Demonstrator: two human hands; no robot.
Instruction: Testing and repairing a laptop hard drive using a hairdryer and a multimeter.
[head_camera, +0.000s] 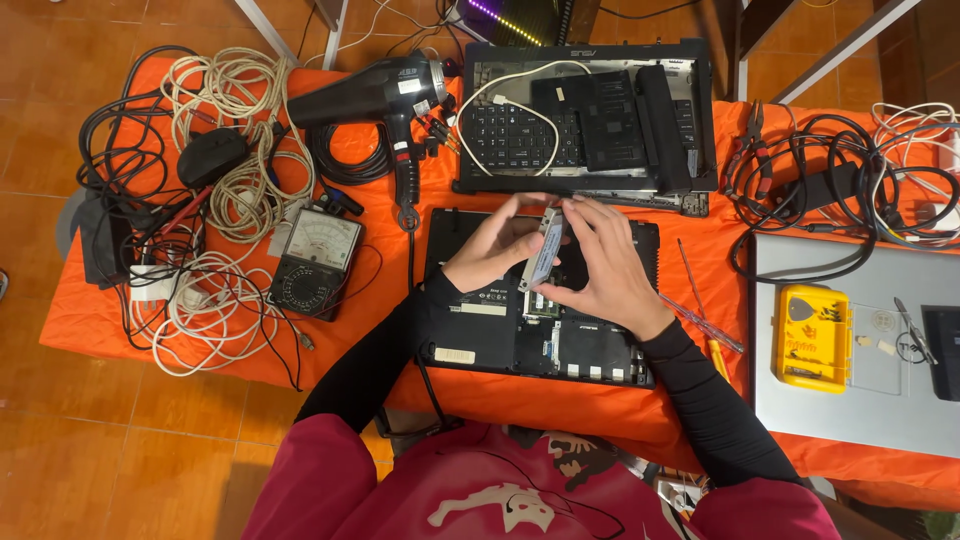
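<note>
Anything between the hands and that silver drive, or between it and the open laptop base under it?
Nothing visible. Both the left hand and right hand already grip the silver drive, held on edge above the opened laptop base. No cable or tool shows between them; the bay itself is hidden by the hands.

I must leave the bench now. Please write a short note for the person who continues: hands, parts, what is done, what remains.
Left hand and right hand together hold a flat silver drive, tilted on edge above the opened black laptop base.
Done: base lies with its cover off; the keyboard part rests behind it.
Left: the drive is not set down yet.
Screwdriver lies right of the base; meter to its left.
</note>
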